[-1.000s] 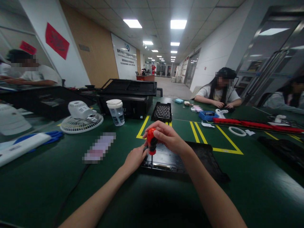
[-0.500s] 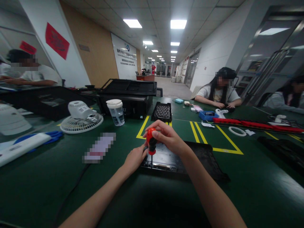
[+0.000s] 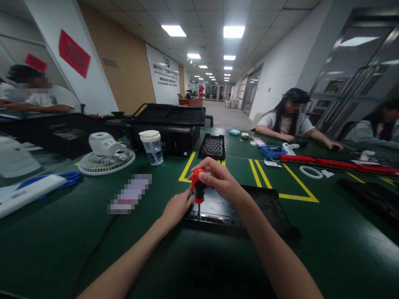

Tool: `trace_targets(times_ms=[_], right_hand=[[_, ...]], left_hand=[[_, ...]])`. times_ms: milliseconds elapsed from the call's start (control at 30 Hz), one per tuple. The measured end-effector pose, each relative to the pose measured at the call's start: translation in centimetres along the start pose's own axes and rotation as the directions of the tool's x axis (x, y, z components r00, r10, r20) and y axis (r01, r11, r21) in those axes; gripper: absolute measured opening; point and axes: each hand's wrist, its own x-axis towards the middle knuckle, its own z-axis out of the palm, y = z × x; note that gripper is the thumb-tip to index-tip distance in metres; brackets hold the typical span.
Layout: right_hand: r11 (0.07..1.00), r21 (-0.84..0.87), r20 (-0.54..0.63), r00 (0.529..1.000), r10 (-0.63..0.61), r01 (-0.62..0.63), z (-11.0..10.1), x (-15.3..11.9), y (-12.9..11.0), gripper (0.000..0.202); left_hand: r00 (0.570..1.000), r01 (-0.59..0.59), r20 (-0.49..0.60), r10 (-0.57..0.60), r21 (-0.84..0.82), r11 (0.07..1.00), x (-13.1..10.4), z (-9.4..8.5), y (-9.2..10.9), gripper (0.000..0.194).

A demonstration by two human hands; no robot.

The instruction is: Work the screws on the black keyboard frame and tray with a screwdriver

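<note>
A screwdriver [image 3: 198, 187] with a stubby red-and-black handle stands almost upright in my right hand [image 3: 220, 179], whose fingers close around the top of the handle. Its thin shaft points down onto the near left part of a black plastic panel [image 3: 264, 207], close to a shiny metal strip [image 3: 212, 218]. My left hand [image 3: 177, 209] grips the left edge of that panel, just beside the screwdriver; its fingertips are partly hidden. The panel lies flat on the green table [image 3: 156, 257], and my right forearm crosses over it.
Beyond the panel stands a black tray of small parts [image 3: 212, 146]. To the left are a lidded cup [image 3: 151, 147], a white fan [image 3: 106, 153], a blurred phone-like object [image 3: 130, 194] and a cable. A blue box [image 3: 274, 151] and white ring [image 3: 311, 172] lie right; people sit around.
My hands, the screwdriver and the panel look the same. Across the table at the right, a person's arm has reached out sideways, the hand now on a small dark object.
</note>
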Motion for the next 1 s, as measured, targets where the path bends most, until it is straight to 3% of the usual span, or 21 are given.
trace_targets(times_ms=[367, 1000], right_hand=[[0.999, -0.031, -0.051, 0.999, 0.006, -0.008, -0.16, -0.09, -0.08, 0.016], [0.993, -0.113, -0.11, 0.994, 0.009, -0.022, 0.23, -0.13, -0.27, 0.019]], left_hand=[[0.998, -0.046, -0.037, 0.046, 0.025, 0.999, 0.56, 1.04, -1.02, 0.036], [1.0, -0.026, -0.016, 0.026, 0.016, 1.0, 0.6, 0.93, -0.89, 0.033]])
